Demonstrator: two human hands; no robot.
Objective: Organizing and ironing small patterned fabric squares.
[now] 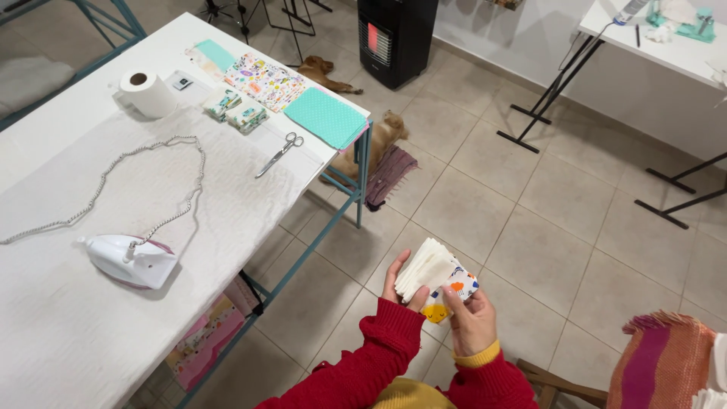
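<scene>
Both hands hold a stack of fabric squares [435, 279] over the tiled floor [575, 227], beside the table [45, 333]: left hand [400, 284] cups the white edges, right hand [471, 318] pinches the printed corner. The fanned layers look loosely held and may slip down; the iron [130, 260], possibly hot, sits near the table edge
</scene>
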